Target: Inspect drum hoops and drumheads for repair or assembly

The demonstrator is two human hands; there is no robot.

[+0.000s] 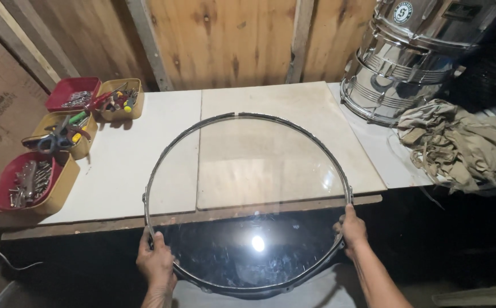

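Over workbench (pixel 162 154), both hands' (pixel 156 263) grip flanks hoop (pixel 248 117).

We see the white tabletop (pixel 145 165) brightly lit from above, while everything below its front edge falls into deep darkness. A round glare spot shines on the clear drumhead (pixel 257 243), and the edges bow slightly.

Four trays of tools and hardware (pixel 59 142) left; chrome drum shells (pixel 402 57), crumpled cloth (pixel 464 145) right.

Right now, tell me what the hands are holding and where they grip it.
Both hold a clear drumhead in its metal hoop: left hand on its lower-left rim, right hand on its right rim.
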